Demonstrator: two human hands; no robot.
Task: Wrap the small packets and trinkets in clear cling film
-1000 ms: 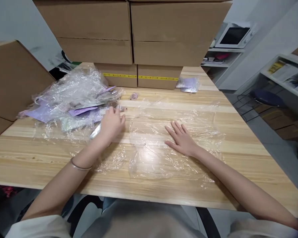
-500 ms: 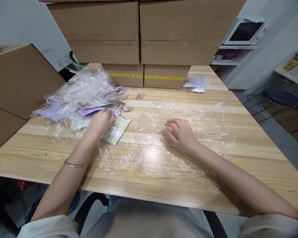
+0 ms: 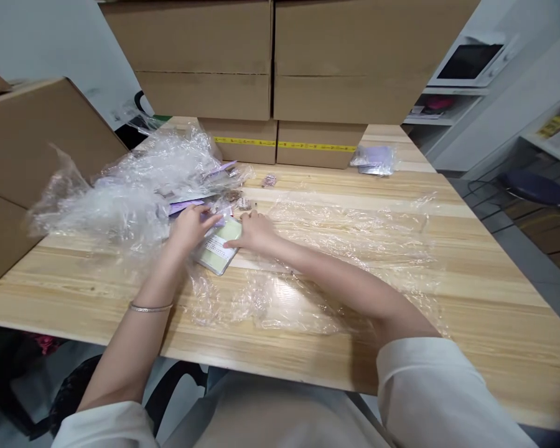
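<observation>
A flat, light-green packet (image 3: pixel 213 257) with a white printed label lies on the table between my hands, beside the pile. My right hand (image 3: pixel 256 233) grips its right side, thumb over the label and fingers at the far corner. My left hand (image 3: pixel 190 227) reaches over its upper left side with thumb and fingers apart, close to a purple packet (image 3: pixel 183 206) at the edge of the pile. Clear plastic bags and wrap (image 3: pixel 154 162) are heaped left of the hands. Under my right forearm a large clear plastic sheet (image 3: pixel 354 236) lies spread and wrinkled.
Cardboard boxes (image 3: pixel 373 62) are stacked at the back; another box (image 3: pixel 42 137) stands at the left. Purple wrapped packets (image 3: pixel 376 160) lie at the back right. Two small packets, one a reddish packet (image 3: pixel 269 180), lie near the pile.
My right hand has moved left from above the plastic sheet to the green packet. Loose clear plastic on the pile's left side has shifted and now billows higher, further left.
</observation>
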